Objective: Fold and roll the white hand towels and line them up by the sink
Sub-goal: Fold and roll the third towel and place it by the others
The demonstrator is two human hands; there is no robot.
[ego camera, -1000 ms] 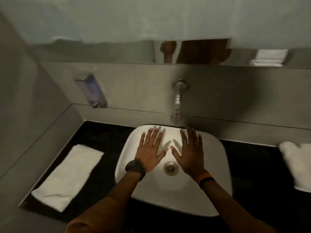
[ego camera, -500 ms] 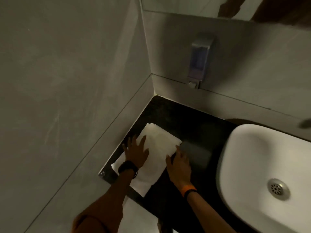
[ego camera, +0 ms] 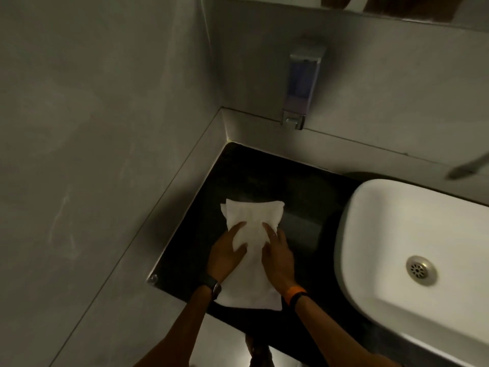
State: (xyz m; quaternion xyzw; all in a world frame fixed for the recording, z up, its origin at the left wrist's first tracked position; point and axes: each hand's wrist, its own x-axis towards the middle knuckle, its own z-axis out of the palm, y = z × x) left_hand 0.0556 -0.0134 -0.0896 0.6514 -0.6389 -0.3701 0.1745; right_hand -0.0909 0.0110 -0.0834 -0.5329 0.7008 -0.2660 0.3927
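Pressing down on white hand towel [ego camera: 252, 234], both hands at its middle. Left hand [ego camera: 225, 254] lay on towel's left side, fingers spread and mostly flat, thumb angled onto the cloth; no clear pinch seen, so flat-open rather than clenched. Right hand [ego camera: 277, 254] sat on towel's right side, fingers extended toward far end, palm down, likewise open and flat (fingertip detail blurred, cannot tell if any edge was pinched). Gap of towel showed between the two hands. Black smartwatch [ego camera: 214, 286] worn on left wrist, orange wristband [ego camera: 295, 293] on right wrist.

Towel lay lengthwise away from the person on black countertop [ego camera: 264, 176], near end reaching counter's front edge, far end slightly wider and rumpled. Looked folded into a long strip, not rolled. Positioned left of white basin [ego camera: 423, 234], apart from it with bare counter between; closer to the left wall than to the basin.

Chrome drain [ego camera: 421, 270] visible in basin bottom. Wall-mounted soap dispenser [ego camera: 301, 86] hung on back wall above counter's rear, well apart from towel. Faucet spout tip [ego camera: 468, 168] just in view at right edge, blurred. Grey tiled wall [ego camera: 92, 128] filled left side. Dim lighting throughout.
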